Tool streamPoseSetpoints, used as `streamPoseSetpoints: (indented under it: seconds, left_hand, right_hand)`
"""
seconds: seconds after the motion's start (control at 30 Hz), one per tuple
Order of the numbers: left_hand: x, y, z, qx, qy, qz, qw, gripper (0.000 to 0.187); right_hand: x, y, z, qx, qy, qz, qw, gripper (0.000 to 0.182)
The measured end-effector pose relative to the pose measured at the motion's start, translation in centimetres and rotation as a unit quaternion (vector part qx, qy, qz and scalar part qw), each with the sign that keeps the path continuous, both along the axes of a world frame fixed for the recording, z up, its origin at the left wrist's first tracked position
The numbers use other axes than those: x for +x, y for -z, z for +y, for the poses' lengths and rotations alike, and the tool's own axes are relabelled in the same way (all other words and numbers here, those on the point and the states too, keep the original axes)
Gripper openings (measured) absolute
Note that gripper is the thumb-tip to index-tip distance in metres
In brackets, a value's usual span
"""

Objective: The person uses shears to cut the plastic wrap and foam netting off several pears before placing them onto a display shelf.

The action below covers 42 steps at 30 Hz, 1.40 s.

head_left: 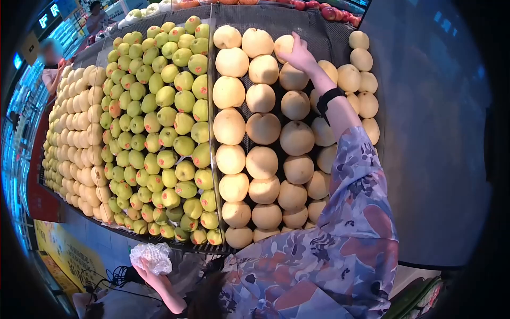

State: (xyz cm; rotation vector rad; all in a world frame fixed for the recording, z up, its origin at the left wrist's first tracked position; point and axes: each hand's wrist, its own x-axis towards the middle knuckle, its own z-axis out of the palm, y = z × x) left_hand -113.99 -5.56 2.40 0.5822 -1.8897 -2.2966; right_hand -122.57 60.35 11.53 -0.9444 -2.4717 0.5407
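Note:
My right hand (298,55) reaches to the far end of the pale yellow pears, its fingers around a round pear (284,44) in the back row. A black band circles that wrist, and the sleeve is floral. Long rows of similar pears (263,128) run from there toward me. Low at the left, away from the fruit, my left hand (146,270) holds a bunched white foam net (153,257). The net covers part of its fingers.
A clear divider (212,133) separates the pears from green apples with red stickers (165,96). More pale fruit (82,135) is stacked farther left. Red apples (329,13) lie beyond the dark mat. Another person (51,66) stands at the far left.

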Motion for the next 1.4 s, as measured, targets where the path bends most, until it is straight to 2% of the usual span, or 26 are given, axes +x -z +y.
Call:
streamPoseSetpoints:
  seconds: [0.1,0.13,0.2,0.3,0.33,0.4,0.43,0.53,0.6,0.7,0.8,0.87,0.93,1.0,1.1,1.13,1.2,1.23,1.3,1.4]
  left_hand:
    - [0.5,-0.6,0.5,-0.002,-0.006,-0.006,1.000,0.048]
    - [0.7,-0.7,0.5,0.003,-0.007,-0.007,1.000,0.049]
    - [0.9,-0.6,0.3,0.004,-0.019,-0.010,1.000,0.049]
    - [1.2,-0.3,-0.5,0.002,0.000,-0.004,1.000,0.049]
    - [1.2,-0.3,-0.6,-0.009,-0.002,-0.008,1.000,0.048]
    - [1.3,-0.6,-0.1,-0.017,-0.003,-0.009,1.000,0.048]
    - [1.3,-1.3,0.5,-0.016,-0.008,-0.015,1.000,0.048]
    - [1.3,-1.5,0.9,-0.013,-0.011,-0.012,1.000,0.049]
    - [1.2,-1.4,0.7,-0.012,-0.010,-0.004,1.000,0.049]
    - [1.2,-1.2,0.5,-0.027,-0.008,0.007,1.000,0.049]
    - [1.1,-0.7,0.4,-0.046,-0.021,0.000,0.999,0.049]
    - [1.0,-1.0,0.6,-0.030,0.005,-0.002,1.000,0.049]
    - [0.8,-1.4,1.2,-0.012,0.031,-0.001,0.999,0.050]
    - [0.7,-1.6,1.6,-0.008,0.013,-0.018,1.000,0.051]
    - [0.4,-0.7,1.2,-0.026,0.011,-0.017,0.999,0.050]
    - [0.3,-0.5,1.2,-0.026,0.011,-0.017,0.999,0.050]
    - [0.2,-0.4,1.7,-0.035,0.011,-0.030,0.999,0.051]
    - [0.2,-0.6,2.2,-0.033,0.011,-0.030,0.999,0.051]
    - [0.4,-2.1,3.6,-0.053,-0.004,-0.057,0.997,0.051]
    - [-0.3,-0.9,2.9,-0.046,0.016,-0.036,0.998,0.053]
  right_hand:
    - [0.6,1.4,0.1,0.011,-0.013,0.106,0.994,0.092]
    - [0.9,2.0,0.0,0.011,-0.012,0.106,0.994,0.092]
    - [1.6,3.0,-0.5,0.031,0.018,0.186,0.982,0.093]
    - [3.7,4.1,-2.2,0.047,-0.034,0.147,0.987,0.095]
    - [4.0,4.0,-2.6,0.049,-0.033,0.149,0.987,0.095]
    - [4.2,2.9,-3.7,0.066,-0.010,0.072,0.995,0.095]
    - [3.8,1.7,-3.7,-0.004,0.016,0.069,0.997,0.098]
    - [2.1,-0.5,-2.3,-0.063,0.048,0.059,0.995,0.101]
    - [1.0,-0.7,-1.4,-0.050,0.056,0.045,0.996,0.104]
    - [0.0,-1.0,-1.4,-0.058,0.100,-0.008,0.993,0.099]
    - [0.5,-1.2,-1.5,-0.056,0.091,-0.002,0.994,0.094]
    - [0.4,-1.1,-1.1,-0.046,0.106,0.006,0.993,0.090]
    - [0.1,-1.3,-0.4,-0.052,0.129,0.025,0.990,0.088]
    - [0.0,-1.2,-0.1,-0.041,0.141,0.051,0.988,0.085]
    - [0.2,-1.3,0.0,0.079,0.161,0.106,0.978,0.082]
    - [0.2,-1.3,-0.1,0.079,0.161,0.106,0.978,0.082]
    - [-0.5,-1.8,-0.5,0.069,0.186,0.213,0.957,0.083]
    - [-1.0,-1.9,-0.5,0.071,0.185,0.214,0.957,0.083]
    - [-1.9,-1.9,-0.3,0.058,0.175,0.309,0.933,0.083]
    - [-2.9,-2.0,0.3,0.033,0.139,0.342,0.929,0.085]
